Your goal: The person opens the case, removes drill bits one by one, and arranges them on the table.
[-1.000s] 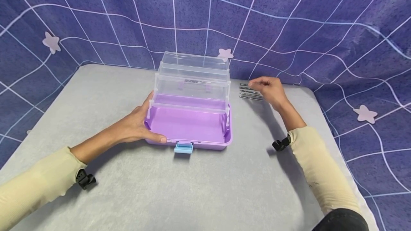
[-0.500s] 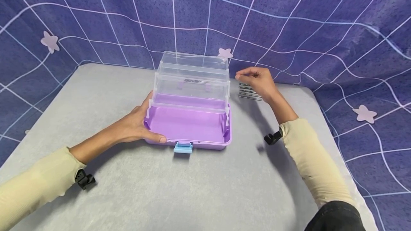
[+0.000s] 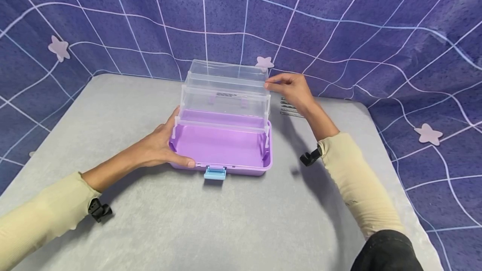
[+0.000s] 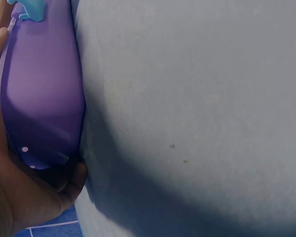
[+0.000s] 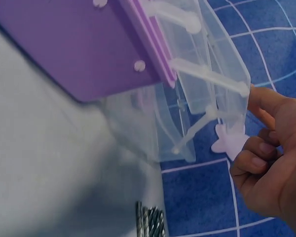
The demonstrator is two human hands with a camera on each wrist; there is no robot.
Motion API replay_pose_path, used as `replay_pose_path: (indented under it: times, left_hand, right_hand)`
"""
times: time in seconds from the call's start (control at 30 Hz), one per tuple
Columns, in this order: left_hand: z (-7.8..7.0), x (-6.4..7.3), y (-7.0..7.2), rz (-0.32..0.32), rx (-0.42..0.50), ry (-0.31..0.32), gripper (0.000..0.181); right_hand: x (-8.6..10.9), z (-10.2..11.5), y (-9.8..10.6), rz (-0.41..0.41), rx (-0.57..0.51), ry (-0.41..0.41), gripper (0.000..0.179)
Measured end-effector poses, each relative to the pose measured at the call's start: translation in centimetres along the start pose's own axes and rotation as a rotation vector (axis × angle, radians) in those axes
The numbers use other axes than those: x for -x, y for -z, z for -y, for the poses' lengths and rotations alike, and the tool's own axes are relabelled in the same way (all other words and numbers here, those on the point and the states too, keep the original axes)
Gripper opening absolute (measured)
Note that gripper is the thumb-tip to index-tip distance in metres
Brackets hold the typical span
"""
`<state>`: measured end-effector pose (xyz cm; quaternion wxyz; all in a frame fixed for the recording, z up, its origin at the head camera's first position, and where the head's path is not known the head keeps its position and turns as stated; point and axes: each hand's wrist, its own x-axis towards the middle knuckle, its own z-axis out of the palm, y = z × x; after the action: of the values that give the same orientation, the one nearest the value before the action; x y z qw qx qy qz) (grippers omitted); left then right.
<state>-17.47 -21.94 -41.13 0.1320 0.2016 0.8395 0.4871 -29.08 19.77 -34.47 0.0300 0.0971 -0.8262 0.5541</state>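
Note:
A purple toolbox [image 3: 222, 147] stands opened, its clear plastic trays [image 3: 226, 114] fanned up and back in tiers. My left hand [image 3: 160, 145] grips the box's left end, thumb along the front rim by the light blue latch [image 3: 215, 173]; the left wrist view shows a fingertip low against the purple wall [image 4: 44, 94]. At the top right, my right hand [image 3: 291, 89] pinches the edge of the upper clear tray [image 5: 239, 74] between thumb and forefinger, other fingers curled. Several twist drill bits [image 3: 289, 110] lie side by side below that hand.
Dark thin drill bits [image 3: 227, 95] show through the clear trays. The grey tabletop [image 3: 241, 221] extends in front of the box. Behind it rises a blue curtain [image 3: 226, 16] with a line grid and pale stars. White link arms [image 5: 207, 76] join the trays at the side.
My right hand has moved left and up from beside the drill bits to the upper tray's right edge. The left hand and the toolbox have stayed in place.

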Motion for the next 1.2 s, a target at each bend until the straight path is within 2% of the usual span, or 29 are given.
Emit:
replay_pose_path:
  times: [0.27,0.53,0.67,1.0,1.2]
  left_hand:
    - [0.0,0.1,-0.1,0.007,-0.017,0.017,0.167]
    - [-0.1,0.1,-0.1,0.0,-0.004,0.01,0.167]
    - [-0.1,0.1,-0.1,0.0,-0.011,0.006,0.167]
    - [-0.1,0.0,0.0,0.012,-0.017,0.03,0.169]
    - [0.0,0.1,0.0,0.008,-0.019,0.031,0.168]
  right_hand:
    - [-0.2,1.1,-1.4,0.1,-0.001,-0.063,0.025]
    - [-0.6,1.6,-2.1,0.144,0.027,-0.156,0.02]
    - [-0.9,1.7,-2.2,0.155,0.029,-0.151,0.019]
    - [-0.6,1.7,-2.2,0.14,0.138,-0.117,0.015]
    - [-0.4,1.5,-2.6,0.126,0.085,-0.13,0.011]
